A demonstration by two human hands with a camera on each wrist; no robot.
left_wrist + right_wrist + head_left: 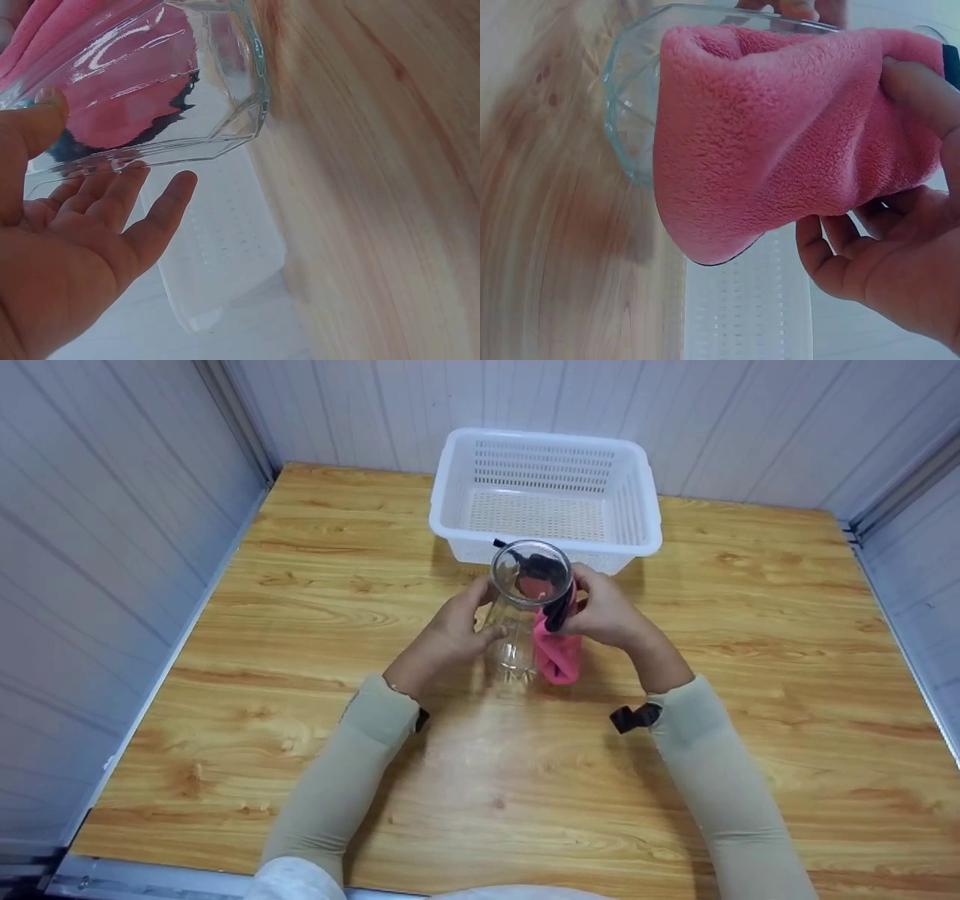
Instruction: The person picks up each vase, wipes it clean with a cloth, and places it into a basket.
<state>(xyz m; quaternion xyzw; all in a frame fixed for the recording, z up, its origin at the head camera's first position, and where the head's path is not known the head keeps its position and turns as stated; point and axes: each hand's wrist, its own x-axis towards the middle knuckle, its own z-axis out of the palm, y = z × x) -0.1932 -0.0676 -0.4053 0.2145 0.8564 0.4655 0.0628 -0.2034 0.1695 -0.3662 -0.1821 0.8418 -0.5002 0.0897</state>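
Before the white basket, the glass jar is near upright, long axis vertical, mouth up; left hand fingers curve round it, right hand fingers clamp pink cloth alongside.

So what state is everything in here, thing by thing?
Glass jar: roughly upright, mouth uncovered
Pink cloth: folded, against the jar's outside
White basket: upright, open-topped
Left hand: holding the jar
Right hand: gripping the cloth
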